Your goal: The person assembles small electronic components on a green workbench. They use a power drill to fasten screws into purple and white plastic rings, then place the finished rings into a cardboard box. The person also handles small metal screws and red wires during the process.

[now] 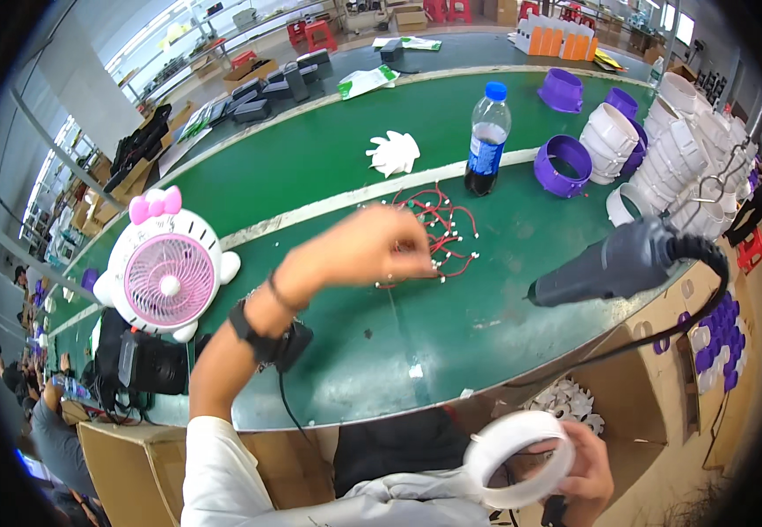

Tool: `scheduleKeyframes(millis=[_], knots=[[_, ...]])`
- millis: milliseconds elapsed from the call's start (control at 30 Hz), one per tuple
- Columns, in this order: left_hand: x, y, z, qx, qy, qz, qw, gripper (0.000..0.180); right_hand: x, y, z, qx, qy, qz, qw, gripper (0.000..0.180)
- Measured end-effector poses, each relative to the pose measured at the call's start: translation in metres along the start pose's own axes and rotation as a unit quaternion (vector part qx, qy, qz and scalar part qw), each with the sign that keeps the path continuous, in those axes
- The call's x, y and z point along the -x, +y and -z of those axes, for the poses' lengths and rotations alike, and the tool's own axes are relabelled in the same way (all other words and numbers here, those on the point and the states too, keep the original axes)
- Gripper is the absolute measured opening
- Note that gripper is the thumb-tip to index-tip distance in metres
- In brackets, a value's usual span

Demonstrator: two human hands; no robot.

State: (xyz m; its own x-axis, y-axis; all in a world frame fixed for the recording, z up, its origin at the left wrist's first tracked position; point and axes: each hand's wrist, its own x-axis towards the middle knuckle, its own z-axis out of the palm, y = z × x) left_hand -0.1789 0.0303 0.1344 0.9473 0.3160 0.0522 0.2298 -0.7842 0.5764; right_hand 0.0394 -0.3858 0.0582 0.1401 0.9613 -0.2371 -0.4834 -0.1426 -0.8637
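My left hand [372,246] reaches over the green bench top, slightly smeared by motion. Its fingers curl together at the near-left edge of a loose pile of red wires [447,230] with small white connectors. Whatever is between the fingertips is hidden. Low on the right, in front of the bench edge, my right hand [590,465] grips a white plastic ring [479,461] by its right side, tilted so that the opening shows. Dark straps circle both wrists.
A pink-and-white fan [170,272] stands left. A bottle with dark drink [488,145] is beyond the wires, beside a white glove [393,153]. A black electric screwdriver [605,265] hangs at right, before purple rings [563,167] and stacked white rings [609,140]. An open carton [631,404] holds white parts.
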Motion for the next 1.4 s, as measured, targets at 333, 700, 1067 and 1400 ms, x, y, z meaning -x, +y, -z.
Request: scheduleKeyframes(millis=[333,700,1067,1400], knots=[[-0.075,-0.230,-0.035,-0.180,0.272,0.212,0.921,0.051,-0.097,-0.018,0.106,0.092,0.341,0.204,0.913,0.053],[-0.087,-0.211,-0.045,-0.217,0.289,0.191,0.913,0.051,-0.116,0.050,0.073,0.280,0.500,0.260,0.777,0.037],[-0.032,-0.174,-0.023,-0.100,0.520,0.163,0.832,0.043,-0.054,0.064,0.118,0.254,0.546,0.318,0.732,0.027],[0.128,0.146,-0.153,0.256,0.545,-0.121,0.789,0.071,0.018,-0.002,0.072,0.166,0.606,0.484,0.609,0.020]])
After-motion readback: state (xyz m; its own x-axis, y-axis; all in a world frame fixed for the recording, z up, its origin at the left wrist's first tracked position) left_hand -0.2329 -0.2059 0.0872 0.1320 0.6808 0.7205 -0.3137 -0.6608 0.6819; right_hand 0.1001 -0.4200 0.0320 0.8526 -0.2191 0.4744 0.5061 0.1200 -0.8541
